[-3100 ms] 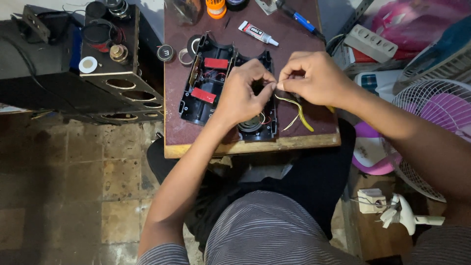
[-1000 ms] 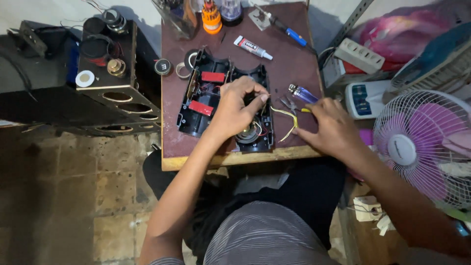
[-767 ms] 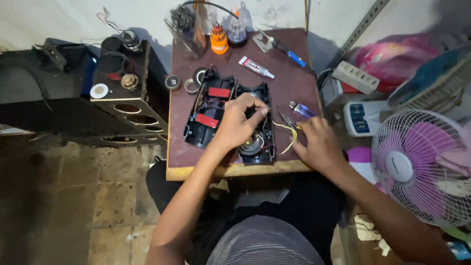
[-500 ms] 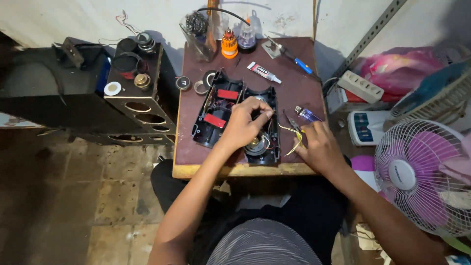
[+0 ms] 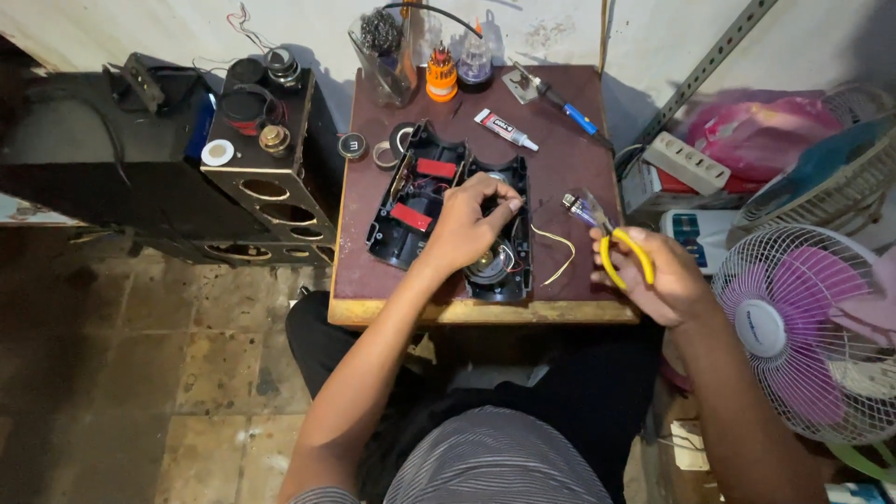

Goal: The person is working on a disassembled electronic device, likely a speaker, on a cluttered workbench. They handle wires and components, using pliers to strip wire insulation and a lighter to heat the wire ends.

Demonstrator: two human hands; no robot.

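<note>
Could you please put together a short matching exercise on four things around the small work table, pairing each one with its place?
1 yellow-handled pliers
2 black speaker housing
3 glue tube
4 pink fan

a under the left hand
b off the table, at right
c in the right hand
d lying at the table's far side

Pairs: 1-c, 2-a, 3-d, 4-b

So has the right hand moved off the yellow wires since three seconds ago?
Yes. The right hand has moved right, off the yellow wires, past the small table's right edge, now gripping yellow-handled pliers.
</note>
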